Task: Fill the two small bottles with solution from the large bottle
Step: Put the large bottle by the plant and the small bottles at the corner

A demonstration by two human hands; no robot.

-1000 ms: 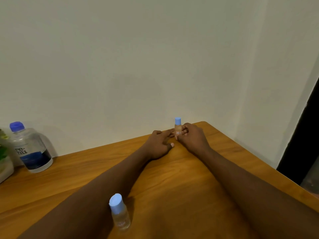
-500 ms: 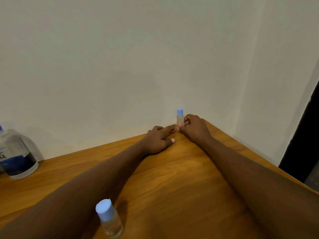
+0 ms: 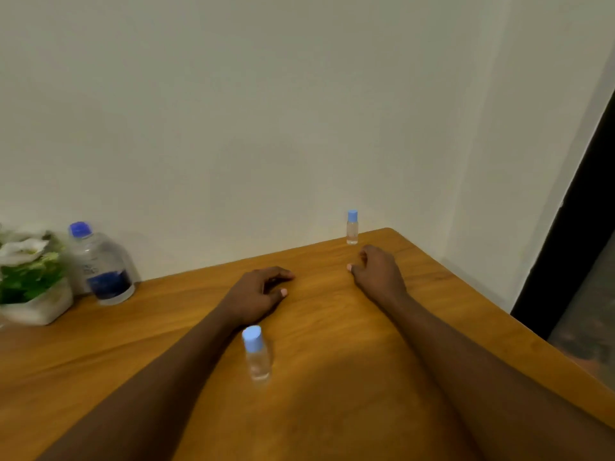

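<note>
One small clear bottle [image 3: 352,227] with a light blue cap stands upright at the table's far edge by the wall. A second small capped bottle [image 3: 257,353] stands nearer me, just right of my left forearm. The large clear bottle [image 3: 100,266], dark blue cap and blue label, stands at the far left. My left hand [image 3: 256,294] rests on the wood, fingers loosely curled, holding nothing. My right hand [image 3: 377,271] lies a little below the far small bottle, apart from it, fingers curled and empty.
A white pot with white flowers and green leaves [image 3: 28,277] stands at the far left beside the large bottle. The wooden table [image 3: 332,410] ends at a rounded far right corner near the wall; a dark doorway [image 3: 572,227] lies to the right.
Both hands have let go of the far small bottle and drawn back toward me. The bottle stays upright at the far edge. The view has shifted left, bringing the plant into sight.
</note>
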